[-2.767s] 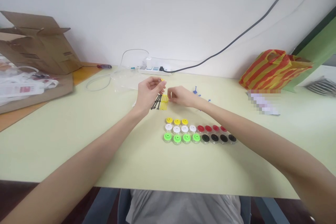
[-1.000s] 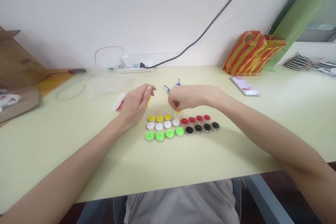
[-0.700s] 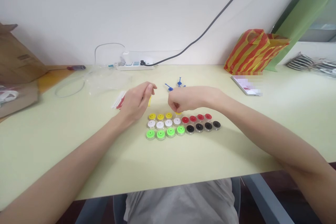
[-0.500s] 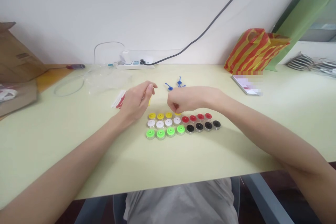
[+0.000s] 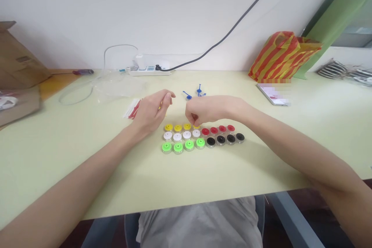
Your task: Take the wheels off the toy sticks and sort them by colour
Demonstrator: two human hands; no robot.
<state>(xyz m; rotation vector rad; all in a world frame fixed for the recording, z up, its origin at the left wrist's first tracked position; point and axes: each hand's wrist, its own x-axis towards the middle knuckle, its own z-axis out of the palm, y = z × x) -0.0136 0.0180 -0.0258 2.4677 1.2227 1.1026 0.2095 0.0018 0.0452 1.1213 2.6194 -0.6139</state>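
Note:
My right hand point(image 5: 203, 110) is closed, its fingertips pinched down on the rightmost yellow disc point(image 5: 197, 126), which is partly hidden beneath them. Three other yellow discs point(image 5: 178, 128) line up to its left. Closer to me are rows of white discs point(image 5: 186, 135), red discs point(image 5: 214, 130), green discs point(image 5: 189, 145) and black discs point(image 5: 221, 140), each on a clear round base. My left hand point(image 5: 152, 110) rests on the table left of the rows, fingers loosely bent and apart from the thumb, with nothing visible in it. A bit of yellow shows behind it.
Blue stemmed pieces point(image 5: 199, 90) lie beyond my right hand. Red and white strips point(image 5: 133, 109) sit left of my left hand. Along the wall are a power strip point(image 5: 149, 72) and a striped bag point(image 5: 279, 58); a phone point(image 5: 271, 95) lies before the bag.
Both hands keep almost the same position, with my right fingertips still at the rightmost yellow disc. The view has shifted very slightly.

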